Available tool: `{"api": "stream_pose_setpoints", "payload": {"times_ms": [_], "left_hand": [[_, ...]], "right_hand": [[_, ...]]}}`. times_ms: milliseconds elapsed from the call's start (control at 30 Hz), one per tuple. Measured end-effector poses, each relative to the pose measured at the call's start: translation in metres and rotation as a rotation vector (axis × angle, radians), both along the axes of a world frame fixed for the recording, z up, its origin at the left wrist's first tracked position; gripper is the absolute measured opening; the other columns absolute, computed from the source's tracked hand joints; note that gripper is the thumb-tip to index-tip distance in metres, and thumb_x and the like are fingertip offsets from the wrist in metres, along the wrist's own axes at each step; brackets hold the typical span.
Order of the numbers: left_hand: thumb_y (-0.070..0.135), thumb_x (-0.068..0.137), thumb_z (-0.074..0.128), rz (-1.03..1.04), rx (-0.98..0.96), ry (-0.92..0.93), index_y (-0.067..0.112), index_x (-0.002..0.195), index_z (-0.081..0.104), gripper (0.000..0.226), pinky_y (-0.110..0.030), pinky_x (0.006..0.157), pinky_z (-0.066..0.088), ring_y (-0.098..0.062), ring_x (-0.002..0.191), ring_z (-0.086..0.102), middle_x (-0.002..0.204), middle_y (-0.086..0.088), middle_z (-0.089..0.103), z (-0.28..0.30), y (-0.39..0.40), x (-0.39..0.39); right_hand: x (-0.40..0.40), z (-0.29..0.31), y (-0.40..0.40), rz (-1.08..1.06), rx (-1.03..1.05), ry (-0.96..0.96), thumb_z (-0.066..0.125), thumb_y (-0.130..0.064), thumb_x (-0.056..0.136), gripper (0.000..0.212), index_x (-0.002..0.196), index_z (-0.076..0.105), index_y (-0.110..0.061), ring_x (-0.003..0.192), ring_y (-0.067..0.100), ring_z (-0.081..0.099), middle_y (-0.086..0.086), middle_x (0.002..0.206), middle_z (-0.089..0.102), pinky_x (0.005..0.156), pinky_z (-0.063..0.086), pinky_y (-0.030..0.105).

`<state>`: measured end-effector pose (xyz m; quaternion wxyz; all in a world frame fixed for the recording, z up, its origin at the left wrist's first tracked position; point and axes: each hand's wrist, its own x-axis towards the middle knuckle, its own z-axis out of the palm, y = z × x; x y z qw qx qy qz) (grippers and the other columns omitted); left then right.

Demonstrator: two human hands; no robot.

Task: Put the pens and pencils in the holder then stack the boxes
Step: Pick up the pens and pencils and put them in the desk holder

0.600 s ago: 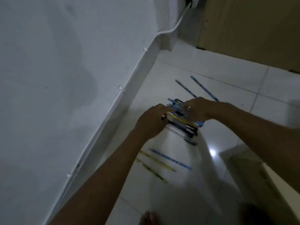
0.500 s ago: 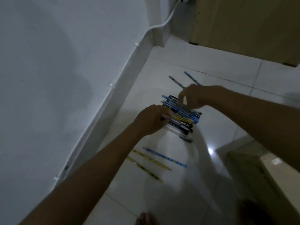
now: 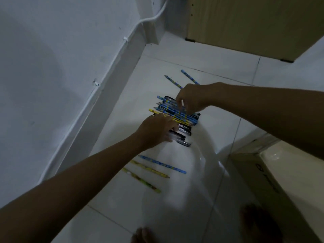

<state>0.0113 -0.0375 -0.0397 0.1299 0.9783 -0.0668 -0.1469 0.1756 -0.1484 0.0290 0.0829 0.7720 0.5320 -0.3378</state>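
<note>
Hands spread wider since earlier, left hand and right hand fingering pile of pens, grip unclear

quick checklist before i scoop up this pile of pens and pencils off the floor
1. Both hands on the pile: ok. The left hand rests at its near side, the right hand touches the far side of the pile of pens and pencils.
2. Firm hold on the pile: cannot tell, the fingers hide the contact.
3. All strays gathered: not ok. Three pencils lie apart near you, two blue pencils beyond the right hand.
4. Holder within sight: not ok, none shows in view.
5. Box nearby: ok, a cardboard box sits at right.
</note>
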Motion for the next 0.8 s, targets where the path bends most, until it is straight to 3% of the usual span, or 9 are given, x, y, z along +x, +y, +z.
{"api": "stream_pose_setpoints", "payload": {"times_ms": [100, 167, 333, 433, 533, 667, 800], "left_hand": [[0.044, 0.084, 0.072, 0.014, 0.013, 0.031, 0.029, 0.119, 0.062, 0.039, -0.035, 0.085, 0.041, -0.022, 0.113, 0.051, 0.122, 0.003, 0.059, -0.002, -0.001, 0.000], [0.044, 0.084, 0.072, 0.013, 0.017, 0.032, 0.026, 0.118, 0.063, 0.040, -0.034, 0.085, 0.040, -0.023, 0.114, 0.050, 0.123, 0.000, 0.058, -0.003, 0.000, 0.002], [0.040, 0.078, 0.079, 0.090, -0.042, 0.092, 0.023, 0.113, 0.064, 0.041, -0.036, 0.086, 0.047, -0.022, 0.111, 0.052, 0.121, -0.001, 0.058, -0.004, 0.000, 0.003], [0.034, 0.072, 0.086, 0.165, -0.129, 0.120, 0.023, 0.107, 0.067, 0.041, -0.028, 0.080, 0.042, -0.020, 0.105, 0.056, 0.113, 0.000, 0.065, -0.006, 0.003, 0.002], [0.030, 0.071, 0.086, 0.186, -0.165, 0.162, 0.021, 0.105, 0.071, 0.039, -0.029, 0.079, 0.043, -0.020, 0.102, 0.059, 0.108, 0.000, 0.068, -0.005, 0.007, 0.001], [0.035, 0.073, 0.084, 0.188, -0.152, 0.121, 0.021, 0.101, 0.072, 0.033, -0.031, 0.075, 0.043, -0.020, 0.096, 0.057, 0.103, -0.001, 0.064, -0.004, 0.008, -0.006], [0.040, 0.071, 0.085, 0.225, -0.168, 0.132, 0.024, 0.098, 0.073, 0.034, -0.026, 0.068, 0.042, -0.017, 0.088, 0.065, 0.092, 0.002, 0.073, -0.003, 0.012, -0.013]], "right_hand": [[-0.004, -0.007, -0.003, 0.020, 0.000, 0.031, 0.069, -0.017, 0.085, 0.025, 0.110, 0.065, -0.014, 0.098, 0.023, 0.057, 0.005, 0.101, 0.061, 0.075, 0.045, 0.029], [-0.003, -0.009, -0.003, 0.011, -0.001, 0.052, 0.069, -0.016, 0.085, 0.025, 0.110, 0.067, -0.012, 0.096, 0.023, 0.060, 0.007, 0.106, 0.066, 0.077, 0.050, 0.031], [-0.002, -0.017, -0.007, -0.019, 0.033, 0.066, 0.072, -0.012, 0.081, 0.022, 0.103, 0.071, -0.009, 0.092, 0.023, 0.065, 0.008, 0.098, 0.071, 0.082, 0.053, 0.029], [-0.001, -0.019, -0.009, -0.025, 0.040, 0.071, 0.072, -0.010, 0.080, 0.022, 0.101, 0.073, -0.007, 0.085, 0.020, 0.065, 0.007, 0.091, 0.071, 0.081, 0.054, 0.029], [0.000, -0.018, -0.008, -0.032, 0.047, 0.078, 0.075, -0.013, 0.079, 0.023, 0.101, 0.074, -0.008, 0.091, 0.020, 0.068, 0.006, 0.096, 0.074, 0.085, 0.055, 0.031], [-0.003, -0.017, -0.004, -0.067, 0.066, 0.106, 0.077, -0.012, 0.077, 0.022, 0.099, 0.076, -0.009, 0.090, 0.018, 0.069, 0.006, 0.096, 0.075, 0.085, 0.056, 0.031], [-0.010, -0.016, -0.002, -0.086, 0.065, 0.128, 0.076, -0.010, 0.077, 0.020, 0.097, 0.076, -0.007, 0.091, 0.017, 0.069, 0.006, 0.093, 0.075, 0.081, 0.056, 0.028]]}}
